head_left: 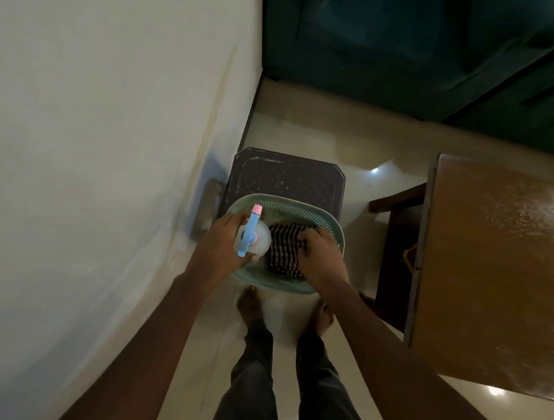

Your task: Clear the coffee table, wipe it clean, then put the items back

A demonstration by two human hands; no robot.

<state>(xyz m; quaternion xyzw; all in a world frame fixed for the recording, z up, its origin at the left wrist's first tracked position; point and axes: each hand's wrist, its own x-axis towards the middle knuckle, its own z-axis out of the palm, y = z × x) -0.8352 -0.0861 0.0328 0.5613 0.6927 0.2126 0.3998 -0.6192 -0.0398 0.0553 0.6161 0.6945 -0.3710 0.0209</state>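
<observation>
The spray bottle (251, 237) stands roughly upright over the left part of a basket (301, 208), seen from above. Its blue spray head has its long axis running away from the person, with the pink nozzle tip pointing forward toward the far rim. The body below is pale and translucent. The left hand (219, 242) is wrapped around it from the left side, fingers curled on the bottle.

Just beside it on the right, a dark cloth (283, 252) with thin white stripes lies folded inside the basket, its longer side also running away from the person. The right hand (320, 254) grips the cloth's right edge, fingers curled into the fabric.

The basket is pale green plastic with a perforated wall, and it sits on a dark, speckled stool (287, 175) that stands against a pale wall (96, 136). To the right, apart from the stool, is the brown wooden table (490, 269), its top glossy. The floor (305, 131) is shiny cream tile showing light reflections, with the person's bare feet (250, 304) just below the basket. A dark teal sofa (406, 49) fills the far side.
</observation>
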